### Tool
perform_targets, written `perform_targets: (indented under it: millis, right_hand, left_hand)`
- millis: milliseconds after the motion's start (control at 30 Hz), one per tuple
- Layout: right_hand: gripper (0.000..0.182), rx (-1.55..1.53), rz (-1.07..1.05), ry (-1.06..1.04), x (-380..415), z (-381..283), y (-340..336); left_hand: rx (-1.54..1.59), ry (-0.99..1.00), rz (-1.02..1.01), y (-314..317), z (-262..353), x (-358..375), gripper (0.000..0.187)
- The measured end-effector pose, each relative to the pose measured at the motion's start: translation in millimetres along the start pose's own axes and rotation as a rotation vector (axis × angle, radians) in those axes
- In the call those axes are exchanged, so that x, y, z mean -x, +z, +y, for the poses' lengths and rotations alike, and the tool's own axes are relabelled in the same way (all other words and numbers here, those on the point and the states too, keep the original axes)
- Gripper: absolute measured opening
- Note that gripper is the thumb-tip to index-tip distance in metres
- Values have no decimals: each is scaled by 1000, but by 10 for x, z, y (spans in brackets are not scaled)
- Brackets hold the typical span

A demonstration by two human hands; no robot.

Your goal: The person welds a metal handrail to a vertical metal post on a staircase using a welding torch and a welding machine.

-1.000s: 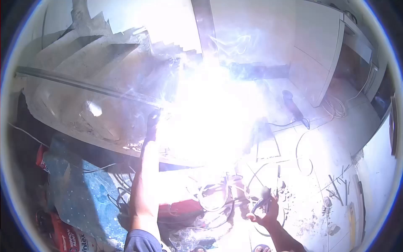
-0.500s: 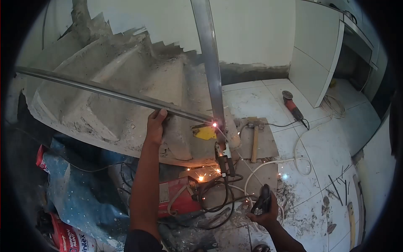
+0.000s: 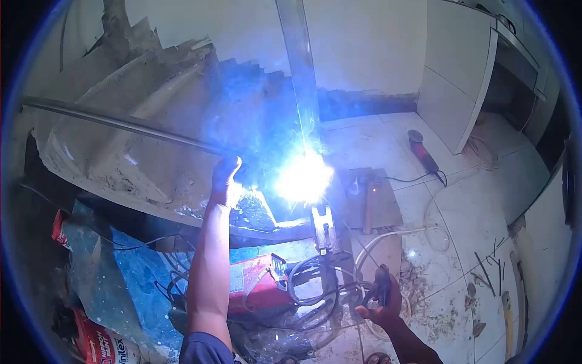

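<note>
Head view, left hand (image 3: 225, 177) fingers grasping metal rail (image 3: 121, 124), right hand (image 3: 379, 300) clenched on electrode holder (image 3: 381, 286).

An angle grinder (image 3: 422, 153) lay on the white tiled floor (image 3: 467, 200) near a white cabinet (image 3: 454, 73), its cord trailing toward the middle of the floor. A hammer (image 3: 368, 203) rested on a flat board (image 3: 388, 209). A red welding machine (image 3: 257, 285) sat below the concrete staircase (image 3: 151, 139), amid looped cables. A blue tarp (image 3: 103, 273) and a paint bag (image 3: 100, 343) lay at lower left.
</note>
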State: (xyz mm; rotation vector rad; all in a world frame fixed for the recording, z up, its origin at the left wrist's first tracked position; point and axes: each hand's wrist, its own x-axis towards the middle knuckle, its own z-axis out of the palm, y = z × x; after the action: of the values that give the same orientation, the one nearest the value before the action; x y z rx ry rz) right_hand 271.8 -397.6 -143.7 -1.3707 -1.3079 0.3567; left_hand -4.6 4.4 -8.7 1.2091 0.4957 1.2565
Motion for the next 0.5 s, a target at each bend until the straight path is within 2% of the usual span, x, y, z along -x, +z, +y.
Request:
perform_targets:
  millis: [33, 67, 167, 200, 333, 400, 500]
  right_hand:
    - [102, 51, 55, -93, 27, 56, 27]
    - [106, -45, 1, -143, 76, 188, 25]
    - [113, -59, -3, -115, 68, 132, 17]
    - [114, -8, 23, -135, 82, 158, 31]
    - [117, -20, 34, -45, 224, 353, 78]
    - [116, 78, 41, -108, 202, 273, 26]
    - [118, 113, 34, -77, 122, 148, 7]
  left_hand:
    - [0, -1, 0, 30, 17, 10, 21]
    - [-9, 19, -32, 62, 35, 19, 29]
    - [-34, 78, -129, 194, 118, 49, 55]
    - [-113, 52, -69, 141, 113, 25, 59]
    - [-193, 92, -51, 147, 110, 49, 63]
    - [-305, 54, -8, 209, 176, 95, 68]
    - [-338, 30, 17, 255, 213, 123, 72]
